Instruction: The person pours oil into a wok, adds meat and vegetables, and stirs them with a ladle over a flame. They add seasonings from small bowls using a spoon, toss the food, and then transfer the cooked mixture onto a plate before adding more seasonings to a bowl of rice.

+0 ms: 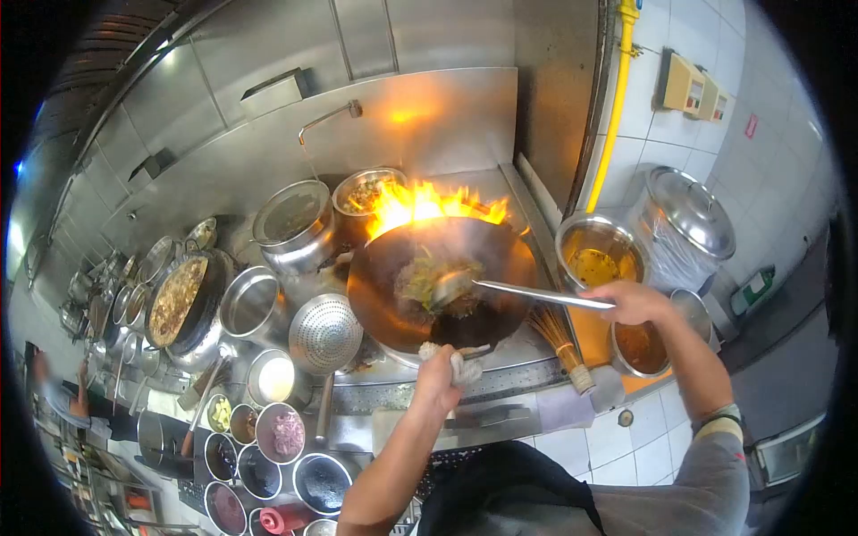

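Note:
My left hand (435, 379) is closed around a folded white cloth (465, 368) at the near handle of a large dark wok (375, 290). Greens and darker pieces of food (420, 279) lie in the wok, with some smoke or steam over them. My right hand (627, 302) grips the end of a long metal ladle (545, 293), whose bowl rests among the food. Tall flames (429, 207) rise along the wok's far rim.
A perforated strainer (325, 332) lies left of the wok, near steel pots (293, 223). Bowls of ingredients (281, 432) stand lower left. To the right are a bamboo brush (561, 344), a pot of yellow liquid (597, 264) and a lidded pot (688, 198). Another person (67, 402) stands far left.

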`<state>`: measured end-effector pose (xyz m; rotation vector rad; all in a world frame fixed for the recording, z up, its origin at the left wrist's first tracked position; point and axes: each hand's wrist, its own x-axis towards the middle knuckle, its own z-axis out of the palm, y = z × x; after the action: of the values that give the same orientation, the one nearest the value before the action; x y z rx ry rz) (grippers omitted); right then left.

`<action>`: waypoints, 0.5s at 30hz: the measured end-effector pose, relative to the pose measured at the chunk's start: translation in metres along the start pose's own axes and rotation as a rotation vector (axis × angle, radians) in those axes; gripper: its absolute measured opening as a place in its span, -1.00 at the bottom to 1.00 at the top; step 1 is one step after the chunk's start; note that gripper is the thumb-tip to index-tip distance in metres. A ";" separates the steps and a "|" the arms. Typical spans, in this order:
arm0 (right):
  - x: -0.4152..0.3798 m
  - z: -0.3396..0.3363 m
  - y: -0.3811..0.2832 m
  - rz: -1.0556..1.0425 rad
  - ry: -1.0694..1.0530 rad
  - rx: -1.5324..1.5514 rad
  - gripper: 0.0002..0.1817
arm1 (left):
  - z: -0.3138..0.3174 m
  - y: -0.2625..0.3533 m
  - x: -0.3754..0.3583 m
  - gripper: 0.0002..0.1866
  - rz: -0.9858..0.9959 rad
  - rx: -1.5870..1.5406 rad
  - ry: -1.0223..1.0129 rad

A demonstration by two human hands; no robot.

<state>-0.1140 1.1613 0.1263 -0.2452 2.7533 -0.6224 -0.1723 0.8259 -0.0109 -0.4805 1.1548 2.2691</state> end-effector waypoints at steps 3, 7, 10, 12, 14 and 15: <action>0.011 0.025 -0.019 -0.012 0.155 -0.075 -0.46 | -0.031 -0.025 0.022 -0.69 -0.047 -0.056 -0.155; -0.013 0.044 0.018 -0.108 0.427 -0.261 -0.37 | -0.005 -0.038 -0.084 -0.63 0.253 -0.020 -0.026; -0.045 0.030 0.013 0.016 0.159 0.061 -0.39 | -0.013 -0.013 -0.069 -0.77 -0.037 -0.103 0.077; -0.043 0.001 0.010 0.004 -0.046 0.098 -0.36 | -0.002 0.003 -0.059 -0.80 -0.006 -0.101 0.028; -0.033 -0.010 -0.009 0.007 -0.050 0.112 -0.38 | 0.002 0.010 -0.052 -0.76 -0.059 -0.061 -0.028; -0.035 -0.007 -0.014 0.023 -0.077 0.136 -0.39 | 0.001 0.010 -0.042 -0.76 -0.072 -0.057 -0.022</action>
<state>-0.0824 1.1597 0.1471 -0.2027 2.6232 -0.7733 -0.1453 0.8094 0.0183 -0.5099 1.0478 2.2448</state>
